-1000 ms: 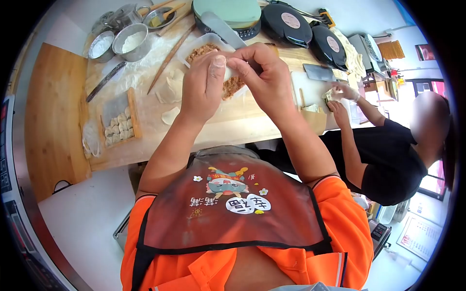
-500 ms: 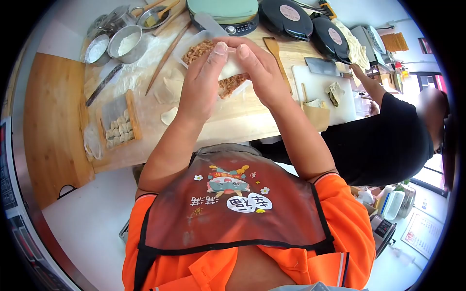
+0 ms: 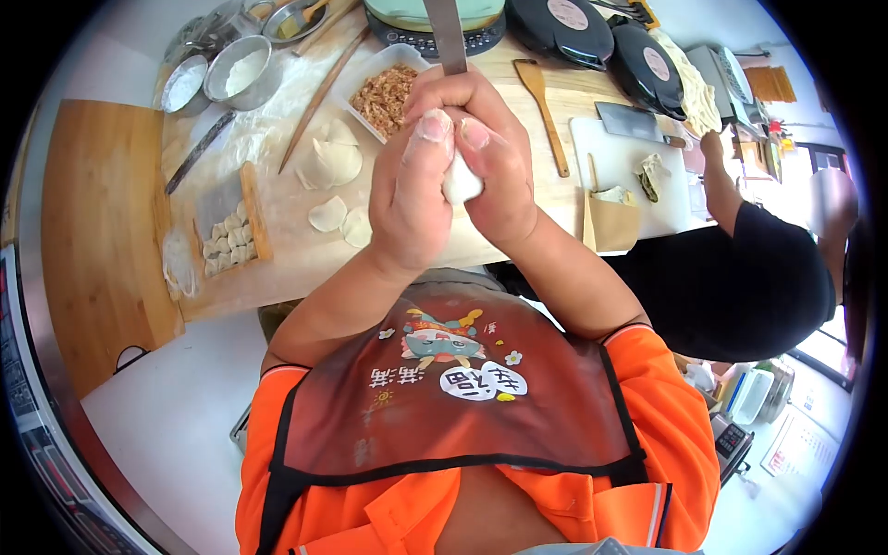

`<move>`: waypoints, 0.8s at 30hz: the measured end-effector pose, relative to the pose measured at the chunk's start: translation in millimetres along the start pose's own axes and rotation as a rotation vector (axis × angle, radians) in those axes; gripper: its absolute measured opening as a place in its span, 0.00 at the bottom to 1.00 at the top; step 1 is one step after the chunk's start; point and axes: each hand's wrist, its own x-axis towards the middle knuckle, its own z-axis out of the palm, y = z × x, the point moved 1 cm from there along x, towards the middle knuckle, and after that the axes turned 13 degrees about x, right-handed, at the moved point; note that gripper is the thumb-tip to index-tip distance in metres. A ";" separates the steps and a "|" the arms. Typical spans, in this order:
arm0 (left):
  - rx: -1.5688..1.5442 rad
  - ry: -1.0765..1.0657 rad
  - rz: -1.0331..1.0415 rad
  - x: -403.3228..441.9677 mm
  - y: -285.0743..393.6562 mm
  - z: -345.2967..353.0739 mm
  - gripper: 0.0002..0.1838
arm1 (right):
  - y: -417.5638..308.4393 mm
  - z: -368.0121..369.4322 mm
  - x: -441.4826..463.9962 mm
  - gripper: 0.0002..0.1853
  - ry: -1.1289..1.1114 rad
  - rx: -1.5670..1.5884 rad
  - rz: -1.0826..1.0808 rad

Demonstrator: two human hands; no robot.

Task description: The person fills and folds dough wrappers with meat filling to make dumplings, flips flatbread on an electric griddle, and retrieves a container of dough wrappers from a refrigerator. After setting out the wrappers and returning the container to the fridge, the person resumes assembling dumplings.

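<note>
My left hand [image 3: 412, 190] and my right hand [image 3: 495, 157] are pressed together, thumbs side by side, around a white dumpling [image 3: 461, 180] whose lower end shows between them. A flat metal blade [image 3: 446, 32] sticks up from behind the fingers of my right hand; its handle end is hidden. Just behind my left hand is a plastic tub of brown filling [image 3: 384, 97]. A stack of dough wrappers [image 3: 330, 162] lies to the left, with two loose wrappers [image 3: 327, 215] in front of it.
At the left, a wooden tray [image 3: 257, 217] holds several dumplings beside metal bowls [image 3: 242, 74]. To the right are a wooden spatula [image 3: 546, 116], a cleaver [image 3: 629, 122], a white board [image 3: 666, 199] and black round cookers [image 3: 560, 32]. A co-worker [image 3: 731, 268] in black reaches toward dough.
Both hands have closed together around the dumpling and moved slightly down and right, uncovering more of the tub and wrappers. The blade now points upward. The co-worker's hands have left the white board.
</note>
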 end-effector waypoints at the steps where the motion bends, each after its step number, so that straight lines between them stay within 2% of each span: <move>1: 0.046 0.046 0.048 -3.1 -1.1 2.4 0.20 | -0.2 4.2 0.3 0.27 -0.001 -0.009 -0.032; 2: 0.093 0.094 0.094 -6.6 -1.9 4.9 0.21 | 1.3 7.4 0.2 0.27 0.000 -0.048 -0.051; 5: 0.042 0.202 0.053 -12.7 5.9 1.4 0.21 | 16.1 15.3 -0.3 0.27 -0.054 -0.039 -0.108; 7: 0.185 0.217 0.097 -16.6 0.2 -11.4 0.21 | 24.2 27.9 -4.0 0.29 -0.036 0.023 -0.011; 8: 0.163 0.289 0.103 -17.3 -8.6 -14.8 0.22 | 30.0 34.6 -4.0 0.30 -0.046 0.018 0.025; 11: 0.113 0.367 -0.055 -14.2 -26.3 -46.8 0.26 | 53.6 60.8 7.0 0.27 -0.041 0.129 0.175; 12: 0.070 0.398 -0.143 -13.0 -30.8 -60.4 0.27 | 67.2 67.0 9.0 0.30 -0.050 0.059 0.143; 13: 0.281 0.423 -0.085 -15.7 -42.4 -84.0 0.29 | 72.0 65.2 8.9 0.30 -0.065 0.044 0.233; 14: 0.182 0.418 -0.243 -24.8 -51.0 -111.2 0.29 | 74.6 62.2 8.4 0.30 -0.056 0.029 0.270; 15: 0.170 0.569 -0.320 -27.5 -48.1 -135.9 0.29 | 77.4 59.3 8.1 0.29 -0.048 0.013 0.306; 17: 0.639 0.673 -0.275 -40.5 -67.7 -208.4 0.23 | 78.0 52.1 2.2 0.31 -0.032 -0.112 0.335; 18: 0.856 0.612 -0.211 -49.3 -93.1 -261.5 0.18 | 79.4 50.5 -3.5 0.34 -0.017 -0.175 0.364; 19: 1.073 0.568 -0.135 -58.2 -118.5 -314.6 0.13 | 81.7 47.2 -10.4 0.31 -0.037 -0.188 0.415; 20: 1.126 0.580 -0.245 -62.7 -120.6 -343.5 0.11 | 83.2 43.3 -19.8 0.28 -0.056 -0.204 0.465; 23: 1.728 0.251 -0.149 -74.4 -127.3 -402.3 0.09 | 87.1 43.9 -40.9 0.25 -0.129 -0.258 0.564; 24: 1.794 0.165 -0.142 -76.3 -132.4 -414.6 0.09 | 87.9 47.2 -46.7 0.24 -0.156 -0.277 0.590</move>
